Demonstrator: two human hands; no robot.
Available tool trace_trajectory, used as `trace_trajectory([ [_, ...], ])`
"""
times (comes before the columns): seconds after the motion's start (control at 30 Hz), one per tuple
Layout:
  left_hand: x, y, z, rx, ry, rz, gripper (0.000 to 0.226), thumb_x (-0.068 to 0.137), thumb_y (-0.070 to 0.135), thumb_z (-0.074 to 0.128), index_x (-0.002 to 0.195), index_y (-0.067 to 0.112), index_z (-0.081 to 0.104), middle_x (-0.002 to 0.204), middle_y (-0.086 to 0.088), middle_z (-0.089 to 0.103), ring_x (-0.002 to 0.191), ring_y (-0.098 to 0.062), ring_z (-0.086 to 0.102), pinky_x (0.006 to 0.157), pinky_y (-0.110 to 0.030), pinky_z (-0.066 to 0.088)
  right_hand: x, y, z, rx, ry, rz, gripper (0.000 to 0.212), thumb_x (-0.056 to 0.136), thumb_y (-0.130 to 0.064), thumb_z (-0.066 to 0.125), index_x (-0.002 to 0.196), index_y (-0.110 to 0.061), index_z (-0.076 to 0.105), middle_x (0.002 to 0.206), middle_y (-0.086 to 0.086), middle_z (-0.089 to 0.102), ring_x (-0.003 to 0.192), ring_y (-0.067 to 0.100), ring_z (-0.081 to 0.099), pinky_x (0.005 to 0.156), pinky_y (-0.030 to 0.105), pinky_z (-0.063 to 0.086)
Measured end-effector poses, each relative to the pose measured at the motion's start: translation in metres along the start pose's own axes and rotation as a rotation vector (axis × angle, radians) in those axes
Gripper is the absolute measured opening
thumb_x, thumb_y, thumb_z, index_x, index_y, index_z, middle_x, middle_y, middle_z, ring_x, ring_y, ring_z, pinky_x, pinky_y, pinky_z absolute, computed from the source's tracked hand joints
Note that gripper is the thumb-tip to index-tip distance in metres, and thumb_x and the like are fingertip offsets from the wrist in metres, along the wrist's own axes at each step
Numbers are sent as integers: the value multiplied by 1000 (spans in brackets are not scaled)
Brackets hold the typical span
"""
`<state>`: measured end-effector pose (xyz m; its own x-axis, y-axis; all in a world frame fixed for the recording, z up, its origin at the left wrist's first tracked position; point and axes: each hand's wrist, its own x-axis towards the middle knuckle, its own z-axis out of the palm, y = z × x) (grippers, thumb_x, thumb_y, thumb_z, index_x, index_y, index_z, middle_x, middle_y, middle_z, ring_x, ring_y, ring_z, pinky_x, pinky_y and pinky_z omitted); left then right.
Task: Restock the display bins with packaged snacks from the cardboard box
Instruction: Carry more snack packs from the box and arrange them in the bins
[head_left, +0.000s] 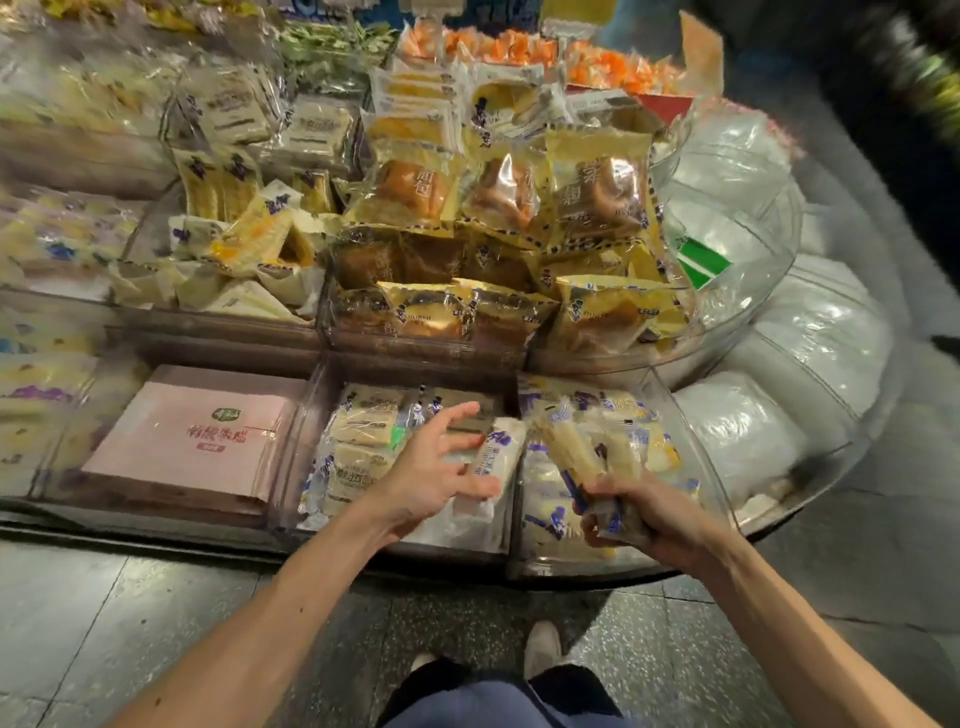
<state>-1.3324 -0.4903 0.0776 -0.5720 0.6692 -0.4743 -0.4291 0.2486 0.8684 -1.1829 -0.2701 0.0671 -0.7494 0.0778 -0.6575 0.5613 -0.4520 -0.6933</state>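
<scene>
My left hand (436, 467) hovers with fingers spread over the middle clear display bin (306, 441) in the front row, just above white snack packs (363, 421) lying flat in it. My right hand (639, 519) grips a bunch of pale packaged snacks (576, 457) with blue print, held up on end over the front right bin (722, 499). A pink cardboard box (192, 436) lies flat in the front left bin. More white packs fill the right bin under my right hand.
Behind the front row, bins hold yellow-wrapped bread packs (498, 202) and sandwich packs (249, 244). Orange packets (519, 49) sit at the back. White bagged goods (779, 332) curve round the display's right end. My feet stand on grey speckled floor (156, 597).
</scene>
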Motion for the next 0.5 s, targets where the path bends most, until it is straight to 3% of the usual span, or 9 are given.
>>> trace_trajectory([
  [0.17,23,9,27,48,-113,6,82,69,-25,71,125,31,55,123,-14,61,103,-26,69,85,-44,60,-20,2,-30,84,78,-21,52,58,-22,83,99,-2,59,79,15,63,62,21,61,64,37,56],
  [0.27,39,18,55,79,-129,-7,74,75,-28,56,124,28,58,119,-9,55,100,-22,62,62,-32,52,-32,-5,-55,80,79,-84,59,57,-28,84,105,-4,58,81,13,63,65,20,61,64,37,56],
  [0.33,51,23,79,106,-146,-32,68,81,-26,47,127,23,56,99,-5,55,71,-14,59,53,-28,41,-39,-10,-79,83,86,-114,61,57,-28,84,107,-3,58,80,13,64,66,21,62,65,37,56],
  [0.4,68,24,105,127,-159,-37,66,81,-24,45,131,19,55,75,-9,48,57,-19,47,50,-26,35,-46,-15,-108,102,78,-133,61,59,-27,84,108,-2,57,81,13,64,68,21,63,65,37,56],
  [0.5,97,34,158,168,-190,-33,62,77,-6,60,134,19,55,91,-21,63,70,-26,49,54,-29,40,-59,-25,-163,128,79,-177,60,61,-26,85,109,-2,58,84,14,62,70,21,61,65,36,55],
])
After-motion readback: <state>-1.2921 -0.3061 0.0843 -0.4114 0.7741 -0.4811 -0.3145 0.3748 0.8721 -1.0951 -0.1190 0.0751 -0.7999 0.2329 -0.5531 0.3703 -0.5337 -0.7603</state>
